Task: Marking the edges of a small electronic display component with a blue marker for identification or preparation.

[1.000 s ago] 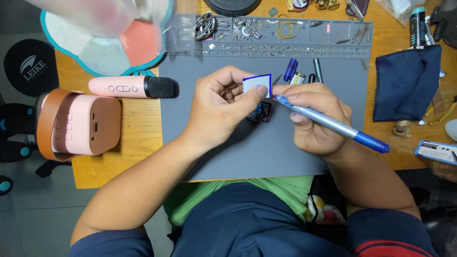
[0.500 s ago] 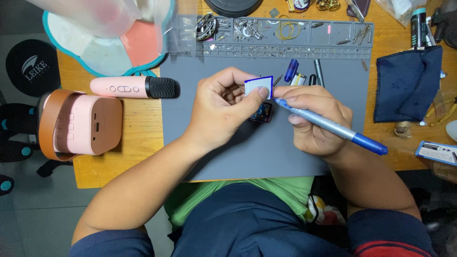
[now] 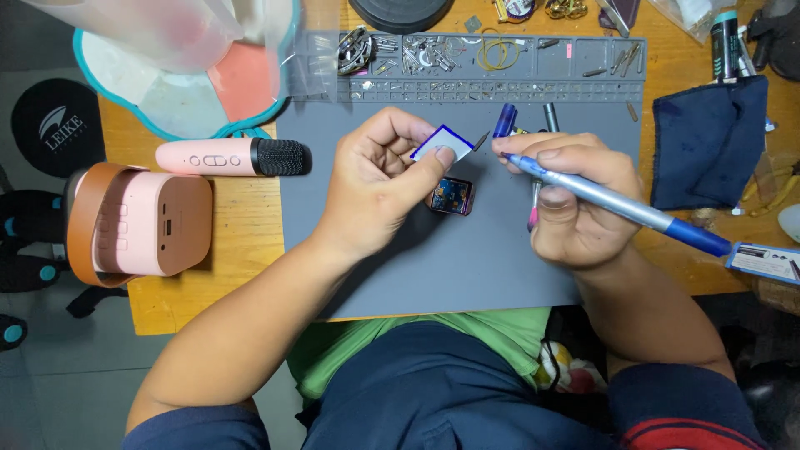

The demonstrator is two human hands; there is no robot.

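Note:
My left hand [image 3: 379, 185] pinches a small white square piece with a blue edge [image 3: 442, 143] between thumb and forefinger, above the grey work mat [image 3: 433, 258]. Just below that piece a small dark circuit board [image 3: 452, 197] lies on the mat. My right hand [image 3: 575, 204] grips a blue and grey pen-shaped tool [image 3: 621, 205] whose shaft slants down to the right; a thin metal tip [image 3: 482, 141] points at the white piece. A pink-tipped tool [image 3: 533, 213] sticks out under the right fingers.
A pink microphone [image 3: 233, 157] and a pink and brown speaker [image 3: 137, 223] lie on the wooden desk at left. Screws and small parts fill the mat's tray strip [image 3: 467, 62] at the back. A dark blue cloth [image 3: 708, 142] lies at right, a clear plastic bag [image 3: 167, 33] at upper left.
My two hands have drawn slightly apart, the right one shifting right. The small dark board under them shows more fully.

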